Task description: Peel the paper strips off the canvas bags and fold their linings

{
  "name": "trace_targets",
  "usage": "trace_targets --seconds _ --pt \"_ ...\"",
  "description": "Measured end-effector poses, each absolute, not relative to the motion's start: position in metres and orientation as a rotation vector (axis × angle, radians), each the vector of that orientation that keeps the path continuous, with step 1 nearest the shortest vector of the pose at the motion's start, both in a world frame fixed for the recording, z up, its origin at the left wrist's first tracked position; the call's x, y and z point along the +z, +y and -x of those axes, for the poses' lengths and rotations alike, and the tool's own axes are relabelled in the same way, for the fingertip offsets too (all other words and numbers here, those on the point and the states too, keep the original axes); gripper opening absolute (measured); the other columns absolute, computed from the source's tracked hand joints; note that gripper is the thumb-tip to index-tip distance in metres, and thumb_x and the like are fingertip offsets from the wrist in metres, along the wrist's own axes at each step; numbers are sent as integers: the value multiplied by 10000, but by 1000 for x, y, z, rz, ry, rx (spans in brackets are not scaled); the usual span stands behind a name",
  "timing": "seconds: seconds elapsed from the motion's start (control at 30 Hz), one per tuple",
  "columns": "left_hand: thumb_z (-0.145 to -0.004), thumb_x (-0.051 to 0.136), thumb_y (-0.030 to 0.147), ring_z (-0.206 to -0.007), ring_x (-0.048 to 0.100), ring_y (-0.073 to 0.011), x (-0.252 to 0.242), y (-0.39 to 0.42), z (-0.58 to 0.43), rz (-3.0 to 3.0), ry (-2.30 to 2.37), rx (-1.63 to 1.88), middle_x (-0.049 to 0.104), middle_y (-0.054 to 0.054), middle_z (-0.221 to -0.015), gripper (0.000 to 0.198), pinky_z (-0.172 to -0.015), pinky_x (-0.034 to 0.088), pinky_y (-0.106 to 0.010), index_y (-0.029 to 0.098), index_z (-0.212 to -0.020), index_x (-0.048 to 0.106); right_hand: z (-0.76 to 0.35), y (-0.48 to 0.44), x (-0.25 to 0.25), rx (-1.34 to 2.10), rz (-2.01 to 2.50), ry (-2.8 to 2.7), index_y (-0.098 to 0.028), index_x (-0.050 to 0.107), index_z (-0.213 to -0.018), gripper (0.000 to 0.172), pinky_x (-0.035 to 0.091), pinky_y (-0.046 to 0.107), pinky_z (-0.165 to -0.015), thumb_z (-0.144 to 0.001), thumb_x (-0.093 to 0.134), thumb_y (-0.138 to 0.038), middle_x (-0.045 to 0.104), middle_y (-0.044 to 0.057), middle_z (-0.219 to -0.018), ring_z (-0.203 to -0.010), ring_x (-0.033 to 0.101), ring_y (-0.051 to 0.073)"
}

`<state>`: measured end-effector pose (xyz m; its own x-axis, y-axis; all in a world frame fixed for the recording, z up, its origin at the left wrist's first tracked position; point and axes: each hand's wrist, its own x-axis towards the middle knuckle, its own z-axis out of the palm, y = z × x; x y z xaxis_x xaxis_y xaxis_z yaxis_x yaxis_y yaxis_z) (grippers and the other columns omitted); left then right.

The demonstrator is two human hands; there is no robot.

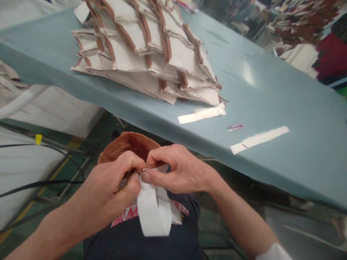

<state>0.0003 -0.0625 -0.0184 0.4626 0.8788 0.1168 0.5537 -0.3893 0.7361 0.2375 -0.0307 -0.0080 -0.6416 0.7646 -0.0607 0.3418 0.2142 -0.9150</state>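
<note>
We look down on a blue-grey table (271, 90) that slants across the view, its near edge running from upper left to lower right. A stack (151, 47) of cream pieces with brown trim sits on it towards the far left. Two loose strips (202, 114) and pink snips (235, 126) lie near the edge, well apart from the stack. The right half of the table is bare. Below the edge, over a green floor (94, 133), our left hand (108, 195) and right hand (179, 169) meet. Both thumbs and forefingers are pressed together, pinching where a brown piece (127, 144) joins a folded white strip (154, 213), which hangs over our dark shirt (130, 242). Black cables (35, 184) cross the left side.
</note>
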Motion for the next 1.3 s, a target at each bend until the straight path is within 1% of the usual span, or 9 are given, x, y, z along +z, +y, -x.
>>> trace_targets --seconds 0.27,0.43,0.53,0.7,0.9,1.0,1.1,1.2,1.3 --pt "-1041 532 56 -896 891 -193 -34 -69 -1 -2346 1103 844 890 24 -1040 283 -853 662 -263 294 -1155 634 -230 -45 -22 1763 1070 -1601 -220 604 -796 146 345 228 -602 -895 699 -271 516 -65 -726 -665 429 108" --pt "-1044 600 -23 -1092 907 -210 -49 -73 8 -2467 978 913 921 -33 -1225 404 -1028 716 -293 292 -1281 686 -221 -55 -32 2040 1031 -1164 -215 607 -795 335 357 225 -580 -806 892 -391 504 -78 -702 -632 387 97" --pt "-1038 615 -61 -1129 892 -203 -64 -75 17 -2441 965 952 913 -41 -1264 476 -1033 730 -324 309 -1329 682 -218 -60 -36 2079 996 -1064 -220 611 -778 441 343 239 -566 -777 950 -502 481 -83 -657 -608 379 100" --pt "-1067 644 -9 -1070 891 -196 -77 -69 20 -2539 842 1009 911 -77 -1213 383 -964 743 -319 274 -1323 677 -208 -67 -43 1977 1019 -1015 -243 545 -689 528 249 294 -527 -963 774 -631 426 -56 -602 -555 318 114" --pt "-1027 650 -18 -975 903 -204 -69 -62 8 -2523 912 1109 925 -33 -1141 412 -892 738 -317 303 -1278 709 -210 -61 -39 2043 1028 -953 -230 589 -727 493 278 246 -520 -812 915 -590 468 -76 -609 -555 332 98" --pt "-1002 633 -14 -941 909 -194 -61 -64 6 -2442 908 1085 928 -8 -1097 410 -898 724 -283 295 -1261 710 -221 -58 -25 1891 1045 -1248 -232 583 -771 313 347 234 -562 -872 812 -421 483 -78 -655 -589 370 103" --pt "-1046 627 123 -968 898 -209 -51 -68 10 -2321 1001 919 921 -17 -1137 310 -929 702 -295 287 -1299 700 -231 -60 -12 1399 1069 -1722 -239 576 -774 123 420 260 -639 -876 640 -217 571 -54 -699 -631 474 120" --pt "-1092 599 274 -896 855 -202 -39 -64 14 -2124 1011 744 902 -11 -1060 204 -842 648 -268 269 -1229 751 -237 -63 -8 904 977 -2027 -242 603 -805 127 455 280 -678 -861 583 -129 638 -43 -705 -643 530 132" --pt "-1169 470 278 -727 752 -151 -29 -54 14 -1982 837 555 815 32 -848 324 -702 558 -232 248 -1015 753 -239 -66 -10 703 915 -2117 -245 621 -847 165 465 280 -662 -850 575 -87 677 -40 -708 -620 533 133"
